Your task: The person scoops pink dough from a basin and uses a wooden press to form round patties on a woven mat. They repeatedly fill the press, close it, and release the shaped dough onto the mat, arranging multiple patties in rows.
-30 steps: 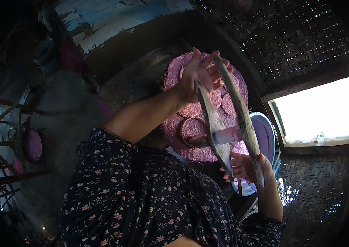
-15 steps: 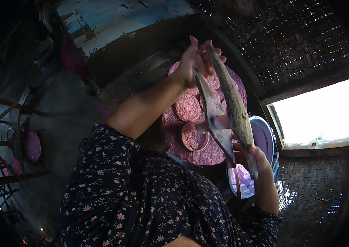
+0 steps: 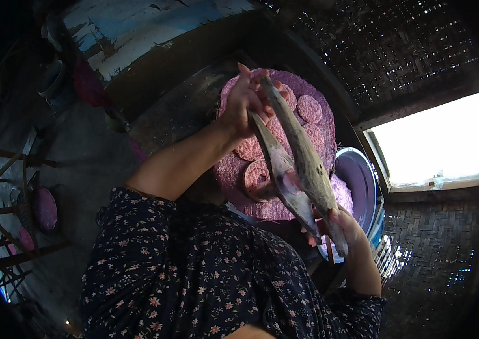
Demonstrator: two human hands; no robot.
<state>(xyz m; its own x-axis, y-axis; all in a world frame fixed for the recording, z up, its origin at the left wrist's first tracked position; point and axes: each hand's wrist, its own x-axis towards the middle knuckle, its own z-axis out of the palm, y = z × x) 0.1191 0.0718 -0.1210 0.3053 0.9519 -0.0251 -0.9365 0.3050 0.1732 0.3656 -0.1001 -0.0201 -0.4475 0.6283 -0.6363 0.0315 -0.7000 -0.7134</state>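
Note:
A wooden hand press with two long weathered bars is held slantwise before me. My left hand is closed around the bars' far ends, thumb sticking up. At the near ends, my right hand grips with bent fingers. Between the bars, some pink dough shows. Below them, the press's stubby barrel hangs over a shallow ring, hiding its near right part. Pink noodle strands lie inside that ring. Around it, several round pink noodle nests rest on a round, pink cloth-covered board, partly hidden by the press.
Right of the board stands a pale basin with a pink mass beside it. A bright window opening and woven walls close off the right. On the left are a wooden frame and a dark bucket.
Both hands and the press have shifted left and slightly toward me. Its barrel has moved from the ring's far right side to the near right. The whole view has shifted a little.

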